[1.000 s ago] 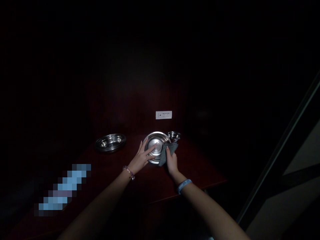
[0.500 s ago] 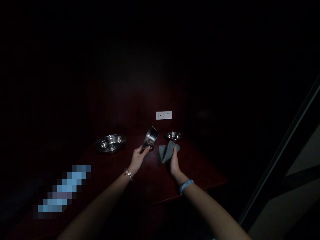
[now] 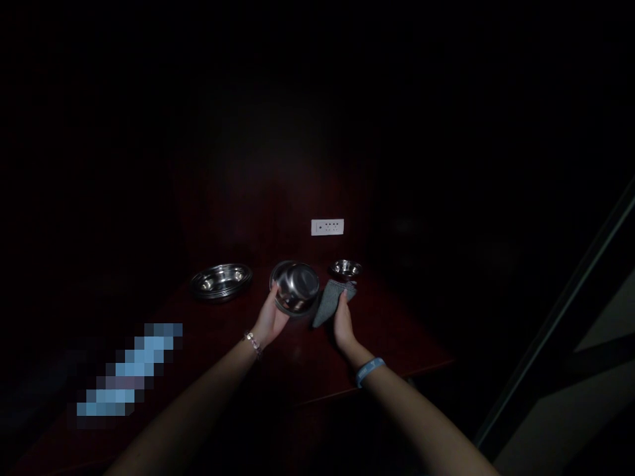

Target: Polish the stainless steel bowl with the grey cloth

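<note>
A shiny steel bowl [image 3: 298, 288] is tilted above the table with its outer base turned toward me. My left hand [image 3: 270, 318] grips it by the rim at its lower left, the thumb on the outside. In my right hand [image 3: 344, 324] is a folded grey-green cloth [image 3: 328, 303], pinched under the thumb and hanging just right of the bowl, apart from it. Behind the cloth stands a small steel bowl [image 3: 346, 268]. Over to the left rests a stack of steel dishes [image 3: 221, 280]. The fingers under the cloth are hidden.
The dark red table [image 3: 397, 344] has its front edge below my hands. A white socket panel [image 3: 327, 227] is on the back wall. A blurred-out blue object [image 3: 129, 370] lies at the left. At the far right a slanted dark frame [image 3: 555, 311] rises; the surroundings are very dark.
My left hand, earlier spread inside the bowl, has taken its rim and turned it over, so its outside now faces me. The cloth has come away from the bowl in my right hand.
</note>
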Demonstrator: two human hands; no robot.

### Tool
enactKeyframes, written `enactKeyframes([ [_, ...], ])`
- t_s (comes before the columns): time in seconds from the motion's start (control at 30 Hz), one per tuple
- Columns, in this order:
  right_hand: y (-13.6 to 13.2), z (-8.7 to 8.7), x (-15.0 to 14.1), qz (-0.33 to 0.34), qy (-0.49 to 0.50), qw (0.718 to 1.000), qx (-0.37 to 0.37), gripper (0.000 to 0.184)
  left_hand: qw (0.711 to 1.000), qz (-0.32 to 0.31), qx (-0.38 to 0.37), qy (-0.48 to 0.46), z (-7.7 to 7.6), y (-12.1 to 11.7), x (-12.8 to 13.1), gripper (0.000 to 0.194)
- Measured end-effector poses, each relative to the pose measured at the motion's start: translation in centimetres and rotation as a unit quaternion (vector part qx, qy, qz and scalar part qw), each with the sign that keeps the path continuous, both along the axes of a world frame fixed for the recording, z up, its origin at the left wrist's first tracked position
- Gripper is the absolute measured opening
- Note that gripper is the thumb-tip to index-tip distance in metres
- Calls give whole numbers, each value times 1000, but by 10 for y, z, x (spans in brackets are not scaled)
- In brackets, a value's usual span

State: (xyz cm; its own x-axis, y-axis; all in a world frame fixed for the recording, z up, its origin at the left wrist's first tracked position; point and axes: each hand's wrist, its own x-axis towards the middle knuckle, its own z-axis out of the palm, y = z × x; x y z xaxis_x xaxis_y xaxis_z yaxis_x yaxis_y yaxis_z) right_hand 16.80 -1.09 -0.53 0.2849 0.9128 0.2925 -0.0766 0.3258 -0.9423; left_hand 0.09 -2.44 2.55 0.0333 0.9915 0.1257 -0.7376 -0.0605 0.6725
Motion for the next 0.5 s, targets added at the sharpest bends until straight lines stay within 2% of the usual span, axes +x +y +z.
enactKeyframes([
  [0.07, -4, 3, 1, -52, -66, 996, 28, 71, 1000, -5, -1, 1, 0, 1, -1, 34],
  [0.13, -10, 5, 2, -77, -149, 982, 88, 65, 1000, -18, 3, 7, 0, 2, 0, 34],
  [0.27, -20, 7, 0, -73, -314, 928, 184, 60, 999, -46, -14, 16, 1, 1, 0, 35],
  [0.37, -22, 7, -2, -104, -373, 894, 225, 57, 997, -65, -47, 5, 2, -1, 1, 32],
  [0.5, -21, 10, 0, -182, -395, 869, 236, 56, 992, -113, -55, 3, 5, -7, 4, 32],
])
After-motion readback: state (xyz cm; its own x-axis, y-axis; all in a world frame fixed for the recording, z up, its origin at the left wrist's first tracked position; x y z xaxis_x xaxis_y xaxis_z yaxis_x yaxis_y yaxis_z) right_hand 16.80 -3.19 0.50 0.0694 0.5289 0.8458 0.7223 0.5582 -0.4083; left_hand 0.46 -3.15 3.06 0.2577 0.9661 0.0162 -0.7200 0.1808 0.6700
